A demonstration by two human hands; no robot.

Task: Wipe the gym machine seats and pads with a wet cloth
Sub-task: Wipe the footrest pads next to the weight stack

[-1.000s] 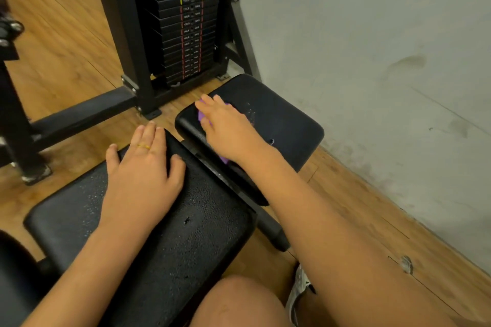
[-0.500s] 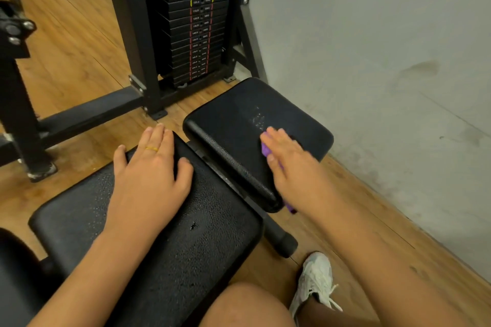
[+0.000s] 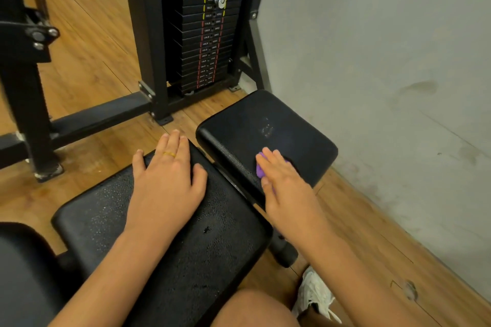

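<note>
Two black padded gym pads lie side by side. My left hand [image 3: 167, 183], with a gold ring, rests flat with straight fingers on the nearer, larger pad [image 3: 212, 247], whose surface is speckled with droplets. My right hand [image 3: 284, 183] presses a small purple cloth [image 3: 259, 168] flat onto the near left part of the farther pad [image 3: 279, 125]. Most of the cloth is hidden under the palm and fingers. A patch of droplets shows on the far pad beyond the fingers.
A black weight stack [image 3: 207, 29] in its frame stands just beyond the pads. A grey wall [image 3: 385, 61] runs close along the right. Another machine's black frame [image 3: 24, 93] stands at the left on the wooden floor. My knee [image 3: 252, 308] and white shoe [image 3: 313, 295] are below.
My right hand slid the purple cloth from the far pad's left edge toward its near right side, then back a little toward the middle. The left hand stayed put.
</note>
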